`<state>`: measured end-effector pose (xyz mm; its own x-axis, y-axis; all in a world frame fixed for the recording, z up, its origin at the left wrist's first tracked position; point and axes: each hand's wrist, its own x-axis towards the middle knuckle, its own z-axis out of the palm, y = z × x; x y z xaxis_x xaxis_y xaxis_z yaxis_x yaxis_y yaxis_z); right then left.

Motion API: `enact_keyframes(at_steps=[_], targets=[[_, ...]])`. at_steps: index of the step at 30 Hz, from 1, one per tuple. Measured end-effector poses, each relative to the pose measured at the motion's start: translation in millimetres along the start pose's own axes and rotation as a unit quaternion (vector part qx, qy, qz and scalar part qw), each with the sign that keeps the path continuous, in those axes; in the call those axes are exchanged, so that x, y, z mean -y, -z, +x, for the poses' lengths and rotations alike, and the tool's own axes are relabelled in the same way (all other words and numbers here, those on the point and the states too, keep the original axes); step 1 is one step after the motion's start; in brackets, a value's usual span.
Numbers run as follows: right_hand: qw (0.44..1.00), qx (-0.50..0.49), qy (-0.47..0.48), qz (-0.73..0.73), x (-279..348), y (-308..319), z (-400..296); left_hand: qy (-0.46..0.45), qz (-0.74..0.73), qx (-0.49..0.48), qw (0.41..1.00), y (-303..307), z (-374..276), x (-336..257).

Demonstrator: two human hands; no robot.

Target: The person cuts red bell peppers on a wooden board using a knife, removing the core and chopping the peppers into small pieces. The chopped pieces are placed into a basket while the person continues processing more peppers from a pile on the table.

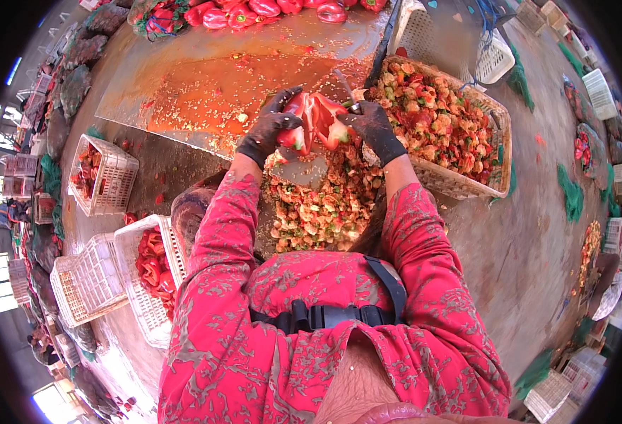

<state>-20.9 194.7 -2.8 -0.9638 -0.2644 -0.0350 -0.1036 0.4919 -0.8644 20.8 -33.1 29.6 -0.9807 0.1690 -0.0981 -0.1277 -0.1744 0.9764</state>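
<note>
A red bell pepper (305,114), split open with its pale inner walls showing, is held above the near edge of a metal-topped table (184,100). My left hand (271,127), in a dark glove, grips the pepper's left side. In my right hand (370,124), also gloved, is a small knife (344,85) with its curved blade pointing up and away. The right fingers also touch the pepper's right half. Below both hands lies a heap of pepper cores (316,212) with seeds and green stems. Whole red peppers (242,16) line the table's far side.
A white plastic crate (443,183) full of cores stands close on the right. At my left, one crate (154,312) holds red pepper pieces, beside another crate (91,281). Farther left is a smaller crate of pieces (123,180). Green netting (571,193) lies on the right-hand floor.
</note>
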Motion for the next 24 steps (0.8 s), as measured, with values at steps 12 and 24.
enact_keyframes(at_steps=[12, 24], targets=[[0.953, -0.168, -0.021, 0.252, -13.3, -40.9, 4.1, -0.157, -0.38, -0.154, 0.898, 30.2, 30.0, 17.6], [0.985, -0.163, 0.009, 0.048, -3.7, -36.0, 3.9, -0.22, 0.662, 0.008, 0.717, -36.2, -7.4, -6.3]])
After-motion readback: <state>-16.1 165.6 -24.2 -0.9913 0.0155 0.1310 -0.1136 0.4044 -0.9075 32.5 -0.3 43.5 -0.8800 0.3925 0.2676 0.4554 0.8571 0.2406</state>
